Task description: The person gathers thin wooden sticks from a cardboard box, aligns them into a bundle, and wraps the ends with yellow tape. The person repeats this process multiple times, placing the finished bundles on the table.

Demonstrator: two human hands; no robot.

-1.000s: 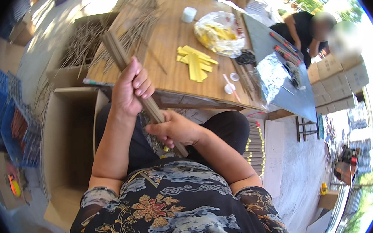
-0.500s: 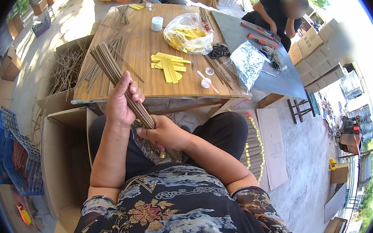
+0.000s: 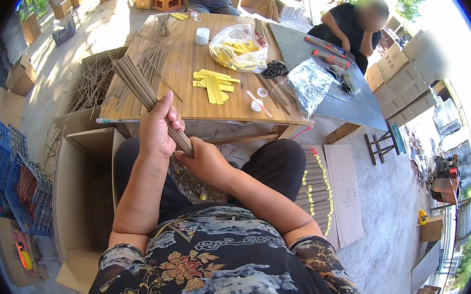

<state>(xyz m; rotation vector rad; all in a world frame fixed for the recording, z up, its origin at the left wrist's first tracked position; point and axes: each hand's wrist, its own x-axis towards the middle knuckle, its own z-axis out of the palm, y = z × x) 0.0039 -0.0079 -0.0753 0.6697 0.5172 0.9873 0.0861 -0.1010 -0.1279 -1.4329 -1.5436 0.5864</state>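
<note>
A bundle of thin brown incense sticks [image 3: 133, 82] slants up and away over my lap, its far end fanned slightly above the table's near left part. My left hand [image 3: 157, 130] is closed around its middle, thumb laid along the sticks. Just below, my right hand [image 3: 207, 162] closes at the bundle's near end, its thumb against the sticks; its other fingers are partly hidden. Loose brown sticks [image 3: 144, 65] lie on the wooden table [image 3: 187, 109] beyond my left hand. A pile of yellow paper strips [image 3: 213, 87] sits to their right.
A plastic bag of yellow strips [image 3: 238, 49] and a white cup [image 3: 202, 36] stand farther back. An open carton [image 3: 88, 188] is beside my left leg. Banded stick bundles [image 3: 318, 193] lie by my right leg. Two people sit at the tables' far sides.
My right hand has slid up slightly toward my left hand, at the bundle's near end. My left hand keeps its hold. The whole view has shifted slightly.
</note>
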